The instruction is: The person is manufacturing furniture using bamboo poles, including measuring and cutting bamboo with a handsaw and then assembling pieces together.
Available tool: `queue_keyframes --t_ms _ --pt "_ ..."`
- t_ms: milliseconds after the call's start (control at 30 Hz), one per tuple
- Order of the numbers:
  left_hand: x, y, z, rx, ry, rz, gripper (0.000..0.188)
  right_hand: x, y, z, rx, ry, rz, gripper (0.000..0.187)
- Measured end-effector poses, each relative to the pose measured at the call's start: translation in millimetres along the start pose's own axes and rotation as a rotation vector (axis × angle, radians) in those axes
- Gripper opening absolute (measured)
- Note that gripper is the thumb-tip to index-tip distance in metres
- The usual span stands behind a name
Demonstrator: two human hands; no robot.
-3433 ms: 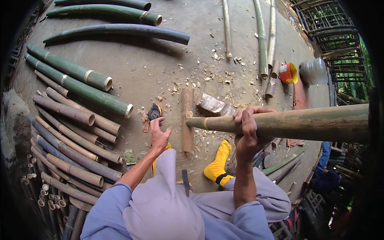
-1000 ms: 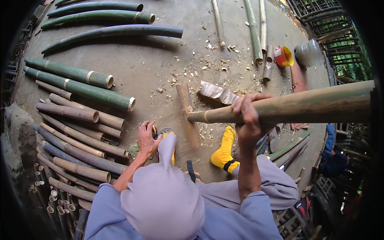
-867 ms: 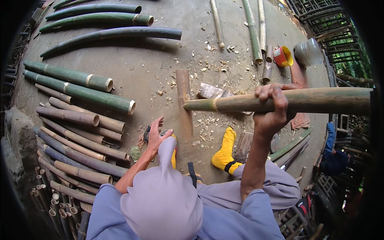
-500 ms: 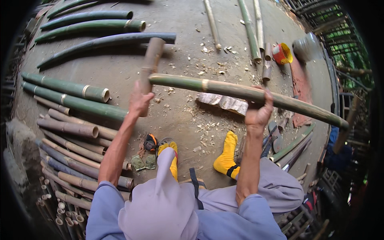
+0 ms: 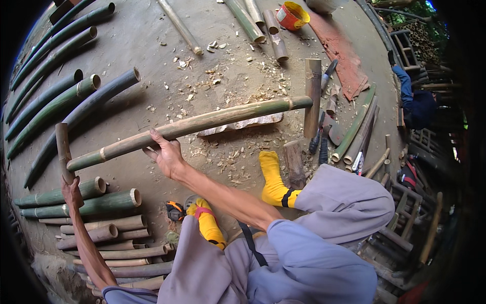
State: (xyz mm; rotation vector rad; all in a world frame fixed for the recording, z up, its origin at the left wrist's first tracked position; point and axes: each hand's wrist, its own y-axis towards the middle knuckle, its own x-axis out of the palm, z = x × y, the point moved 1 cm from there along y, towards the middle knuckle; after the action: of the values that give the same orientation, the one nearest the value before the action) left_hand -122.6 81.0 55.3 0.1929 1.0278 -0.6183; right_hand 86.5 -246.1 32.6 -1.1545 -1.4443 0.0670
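A long greenish-tan bamboo pole (image 5: pixel 228 118) spans the middle, its right end raised. Its left end meets a short upright bamboo piece (image 5: pixel 63 144), and its right end meets another short bamboo piece (image 5: pixel 313 114), set crosswise. My left hand (image 5: pixel 72 192) is closed around the lower end of the left short piece. Partway along the pole, my right hand (image 5: pixel 168 156) grips it from the near side, thumb over the top and fingers below. Behind the pole, a pale rough block (image 5: pixel 243 125) lies on the ground, partly hidden.
Green bamboo poles (image 5: pixel 61 109) lie at the upper left; more bamboo (image 5: pixel 114 228) is piled lower left. Beyond the wood chips stands a red-yellow bucket (image 5: pixel 292 16). My yellow-socked foot (image 5: pixel 273 177) is beside a wood stump (image 5: pixel 293 162). A person in blue (image 5: pixel 422 104) is at right.
The pole with its short end pieces has swung leftward in view, its left end now lower. Both hands have moved left with it, still gripping. My view has turned to the right.
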Motion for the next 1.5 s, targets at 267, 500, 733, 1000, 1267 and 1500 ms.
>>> queue_keyframes --t_ms 267,500,733,1000,1267,1500 --pt "17.7 29.5 0.0 0.095 -0.047 -0.049 0.041 -13.1 31.5 -13.0 0.015 -0.131 0.037 0.034" --pt "35.5 32.3 11.9 -0.036 0.179 0.014 0.059 -37.5 -19.8 -118.2 -0.834 -1.538 0.056 0.015" --pt "35.9 5.9 15.8 -0.048 0.136 -0.083 0.067 -98.5 -38.0 -171.2 -0.634 -2.579 0.033 0.069" --pt "66.9 4.5 54.0 -0.163 0.129 -0.220 0.060 -129.2 -44.7 -167.0 -0.903 -2.506 0.133 0.078" --pt "84.0 13.2 46.5 -0.108 0.073 -0.247 0.052 -128.5 -20.4 -222.8 -0.672 -2.692 0.284 0.080" --pt "65.6 4.1 15.5 0.102 -0.311 -0.197 0.047 -117.8 -44.8 -201.0 -0.214 -2.694 0.083 0.079"
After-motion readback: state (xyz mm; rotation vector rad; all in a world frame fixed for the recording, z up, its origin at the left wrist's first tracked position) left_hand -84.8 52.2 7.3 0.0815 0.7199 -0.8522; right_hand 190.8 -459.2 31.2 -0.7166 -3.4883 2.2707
